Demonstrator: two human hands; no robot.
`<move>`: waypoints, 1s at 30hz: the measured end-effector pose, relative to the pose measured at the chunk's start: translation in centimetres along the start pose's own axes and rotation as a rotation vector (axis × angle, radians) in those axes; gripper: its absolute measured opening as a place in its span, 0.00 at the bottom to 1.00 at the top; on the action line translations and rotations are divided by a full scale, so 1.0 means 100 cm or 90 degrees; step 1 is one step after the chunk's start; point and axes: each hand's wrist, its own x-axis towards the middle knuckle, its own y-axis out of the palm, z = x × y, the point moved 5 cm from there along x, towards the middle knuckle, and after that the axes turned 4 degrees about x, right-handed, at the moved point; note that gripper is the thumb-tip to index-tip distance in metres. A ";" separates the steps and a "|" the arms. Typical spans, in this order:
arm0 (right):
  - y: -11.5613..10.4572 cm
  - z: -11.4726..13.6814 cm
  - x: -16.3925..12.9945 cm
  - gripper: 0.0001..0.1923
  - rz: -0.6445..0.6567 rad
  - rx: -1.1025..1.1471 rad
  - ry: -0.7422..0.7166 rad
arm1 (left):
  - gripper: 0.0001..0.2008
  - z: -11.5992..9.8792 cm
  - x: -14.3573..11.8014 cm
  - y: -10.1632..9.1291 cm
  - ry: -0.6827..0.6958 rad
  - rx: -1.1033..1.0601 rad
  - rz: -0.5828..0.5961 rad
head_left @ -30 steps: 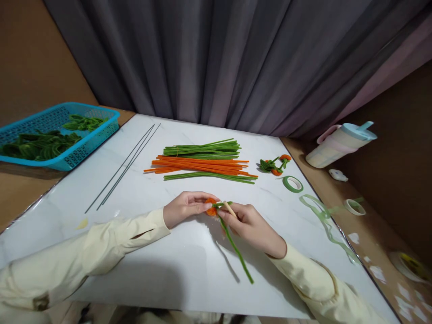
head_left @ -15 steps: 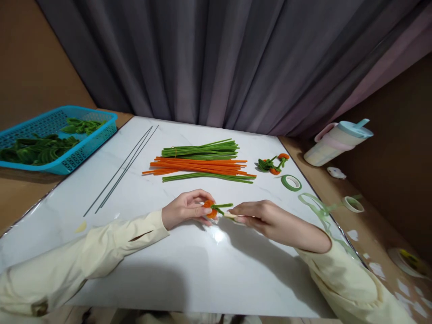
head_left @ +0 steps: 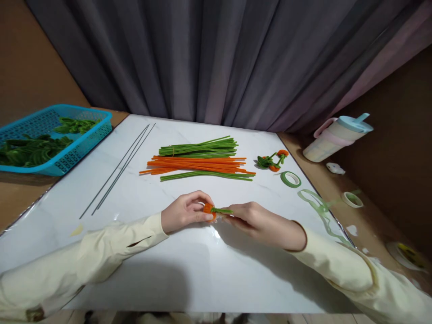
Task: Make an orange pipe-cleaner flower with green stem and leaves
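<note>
Head view: left hand (head_left: 185, 211), grip pinching orange piece (head_left: 208, 208), apparently to steady it; right hand (head_left: 261, 221) at green stem (head_left: 222, 210), grip state hidden.

A small, rounded, fuzzy orange chenille piece (head_left: 208, 208) is resting pinched between the left hand's (head_left: 184, 212) thumb and fingers, its green chenille stalk (head_left: 222, 211) jutting sideways, nearly level, toward the right hand (head_left: 263, 223).
</note>
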 end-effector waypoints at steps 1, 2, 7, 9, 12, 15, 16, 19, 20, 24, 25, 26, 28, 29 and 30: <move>0.003 0.001 -0.001 0.15 -0.017 -0.001 -0.008 | 0.14 0.000 0.000 -0.001 0.015 0.029 -0.014; 0.005 0.001 -0.002 0.15 -0.033 0.003 -0.011 | 0.14 -0.001 -0.001 -0.001 0.028 0.057 -0.023; 0.017 -0.008 -0.007 0.11 -0.005 0.194 0.114 | 0.11 0.001 -0.003 0.001 0.072 0.161 -0.014; 0.020 -0.011 -0.009 0.10 0.013 0.311 0.185 | 0.10 -0.001 -0.005 0.002 0.121 0.218 -0.010; 0.024 -0.010 -0.008 0.11 0.010 0.471 0.258 | 0.09 -0.006 -0.008 0.005 0.201 0.309 0.000; 0.028 -0.003 -0.006 0.12 -0.009 0.630 0.289 | 0.08 -0.012 -0.010 0.008 0.280 0.381 0.010; 0.029 -0.002 -0.005 0.13 -0.020 0.673 0.292 | 0.07 -0.014 -0.011 0.009 0.306 0.400 0.009; 0.032 0.000 -0.004 0.14 -0.053 0.766 0.298 | 0.07 -0.017 -0.013 0.011 0.367 0.447 0.008; 0.033 -0.001 -0.004 0.14 -0.061 0.785 0.301 | 0.08 -0.018 -0.013 0.011 0.381 0.457 0.008; 0.036 -0.006 -0.005 0.12 -0.041 0.829 0.302 | 0.11 -0.016 -0.016 0.011 0.416 0.484 0.018; 0.037 -0.006 -0.005 0.13 -0.023 0.831 0.300 | 0.12 -0.015 -0.016 0.011 0.425 0.490 0.022; 0.038 -0.007 -0.005 0.13 -0.010 0.830 0.298 | 0.13 -0.014 -0.017 0.011 0.433 0.497 0.028; 0.041 -0.007 -0.005 0.14 -0.006 0.819 0.296 | 0.14 -0.013 -0.018 0.012 0.452 0.511 0.033; 0.043 -0.007 -0.005 0.15 -0.016 0.813 0.297 | 0.14 -0.013 -0.019 0.013 0.462 0.517 0.032; 0.044 -0.006 -0.006 0.16 -0.030 0.809 0.300 | 0.15 -0.013 -0.020 0.013 0.473 0.524 0.030</move>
